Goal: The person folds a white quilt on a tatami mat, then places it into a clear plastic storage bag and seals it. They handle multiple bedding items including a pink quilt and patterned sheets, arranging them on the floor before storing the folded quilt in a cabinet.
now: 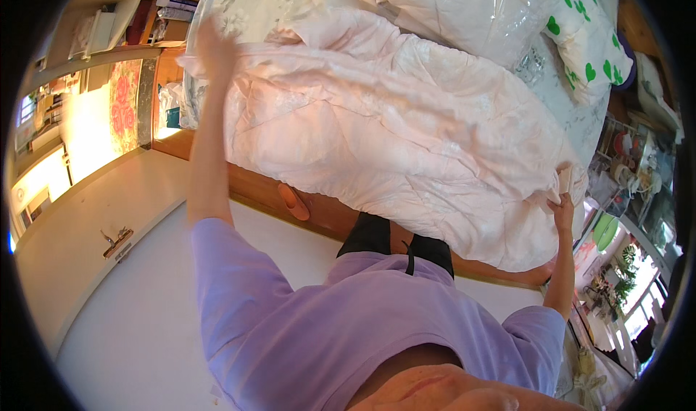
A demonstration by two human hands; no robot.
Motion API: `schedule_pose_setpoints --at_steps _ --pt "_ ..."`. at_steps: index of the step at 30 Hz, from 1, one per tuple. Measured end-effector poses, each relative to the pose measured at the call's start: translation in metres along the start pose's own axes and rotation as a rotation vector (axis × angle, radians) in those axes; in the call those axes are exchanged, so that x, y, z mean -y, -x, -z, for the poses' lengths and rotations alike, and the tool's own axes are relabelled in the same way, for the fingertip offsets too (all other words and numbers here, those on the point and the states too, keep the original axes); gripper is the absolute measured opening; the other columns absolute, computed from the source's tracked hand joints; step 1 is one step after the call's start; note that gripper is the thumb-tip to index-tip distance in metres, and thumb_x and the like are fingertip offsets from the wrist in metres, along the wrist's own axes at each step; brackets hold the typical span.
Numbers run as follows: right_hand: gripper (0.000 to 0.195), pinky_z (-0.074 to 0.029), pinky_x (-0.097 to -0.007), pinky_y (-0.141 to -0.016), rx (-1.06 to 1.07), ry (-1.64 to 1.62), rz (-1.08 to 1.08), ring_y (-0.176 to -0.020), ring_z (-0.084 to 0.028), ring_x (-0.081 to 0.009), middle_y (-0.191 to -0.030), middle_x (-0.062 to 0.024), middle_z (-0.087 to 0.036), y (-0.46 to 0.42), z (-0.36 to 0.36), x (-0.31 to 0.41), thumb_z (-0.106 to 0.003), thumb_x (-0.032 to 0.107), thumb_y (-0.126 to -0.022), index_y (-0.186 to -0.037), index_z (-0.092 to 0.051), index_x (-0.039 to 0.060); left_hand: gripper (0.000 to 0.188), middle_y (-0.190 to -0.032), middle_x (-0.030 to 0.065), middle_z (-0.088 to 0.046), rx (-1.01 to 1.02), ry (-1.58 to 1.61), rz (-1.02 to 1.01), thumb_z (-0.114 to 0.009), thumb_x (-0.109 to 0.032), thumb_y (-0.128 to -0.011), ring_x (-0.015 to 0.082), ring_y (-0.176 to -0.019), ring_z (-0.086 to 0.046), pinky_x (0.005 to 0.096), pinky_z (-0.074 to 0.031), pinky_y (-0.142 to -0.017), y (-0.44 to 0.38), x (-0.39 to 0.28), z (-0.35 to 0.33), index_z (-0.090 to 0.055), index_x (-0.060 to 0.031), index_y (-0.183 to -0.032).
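Observation:
A pale pink quilt [348,133] is spread wide between my hands, over the near side of a bed with a floral sheet [244,3]. My left hand [215,52], blurred, is at the quilt's upper left corner, and a bit of the cloth sticks out on its far side. At the quilt's right end, my right hand [561,201] grips a bunched corner. The quilt's lower edge hangs in front of my legs.
Beyond the quilt lie a clear plastic bag with white bedding [462,8] and a white pillow with green hearts [587,41]. An orange slipper [293,201] rests below the quilt. To the left stands an open door with a handle [117,242]; shelves [174,16] are behind it.

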State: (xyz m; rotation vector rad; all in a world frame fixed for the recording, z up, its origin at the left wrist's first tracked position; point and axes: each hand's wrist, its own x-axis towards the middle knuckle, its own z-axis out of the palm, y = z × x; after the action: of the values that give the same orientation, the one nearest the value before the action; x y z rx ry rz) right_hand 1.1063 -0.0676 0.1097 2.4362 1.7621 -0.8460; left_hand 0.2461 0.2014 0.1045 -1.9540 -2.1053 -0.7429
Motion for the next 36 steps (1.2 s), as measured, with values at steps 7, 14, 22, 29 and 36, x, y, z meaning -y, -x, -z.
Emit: schedule_pose_setpoints --at_steps 7,14,22,29,36 --pt "0.03 -0.043 -0.0418 -0.073 0.057 0.278 0.184 -0.082 -0.055 -0.0375 -0.088 -0.0174 -0.054 0.027 0.011 -0.014 -0.073 0.014 -0.069 -0.091 -0.063 -0.0044 0.075 -0.119 0.0179 -0.059 0.387 -0.3 -0.004 -0.063 -0.065 -0.074 0.0423 -0.118 -0.047 0.0469 -0.044 -0.094 0.05 -0.15 -0.133 -0.052 -0.0157 -0.131" --pt "0.037 -0.046 -0.0391 -0.075 0.332 0.1 0.104 -0.082 -0.057 -0.0336 -0.088 -0.0157 -0.057 0.102 0.007 -0.049 -0.071 0.005 -0.07 -0.106 -0.062 0.0013 0.05 -0.107 0.0172 -0.066 0.595 -0.049 -0.129 -0.069 -0.033 -0.077 0.0311 -0.098 -0.064 0.0431 -0.05 -0.082 -0.037 -0.027 -0.132 -0.059 -0.007 -0.119" --pt "0.034 -0.042 -0.0426 -0.081 -0.049 0.12 0.129 -0.094 -0.052 -0.036 -0.096 -0.0141 -0.053 0.095 0.001 0.062 -0.067 0.01 -0.072 -0.105 -0.061 0.0066 0.055 -0.127 0.0225 -0.055 0.211 -0.218 -0.445 -0.066 -0.025 -0.084 0.0339 -0.117 -0.053 0.0419 -0.043 -0.096 -0.126 -0.035 -0.062 -0.048 -0.0043 -0.132" --pt "0.028 -0.045 -0.0455 -0.073 -0.068 0.066 -0.126 -0.087 -0.059 -0.0373 -0.091 -0.0162 -0.062 0.115 -0.003 0.085 -0.067 0.027 -0.079 -0.094 -0.059 0.0051 0.098 -0.138 0.014 -0.044 0.888 0.308 -0.741 -0.078 -0.013 -0.067 0.0333 -0.136 -0.031 0.0573 -0.017 -0.112 0.154 -0.306 -0.025 -0.024 -0.0106 -0.149" --pt "0.038 -0.046 -0.0453 -0.073 0.544 0.039 -0.136 -0.088 -0.062 -0.0353 -0.088 -0.0153 -0.065 0.236 -0.062 0.099 -0.071 0.043 -0.075 -0.095 -0.062 0.0119 0.058 -0.103 0.0113 -0.057 1.051 0.21 -0.723 -0.065 0.003 -0.067 0.0322 -0.115 -0.049 0.0519 -0.028 -0.11 0.226 -0.301 -0.034 -0.057 -0.0061 -0.123"
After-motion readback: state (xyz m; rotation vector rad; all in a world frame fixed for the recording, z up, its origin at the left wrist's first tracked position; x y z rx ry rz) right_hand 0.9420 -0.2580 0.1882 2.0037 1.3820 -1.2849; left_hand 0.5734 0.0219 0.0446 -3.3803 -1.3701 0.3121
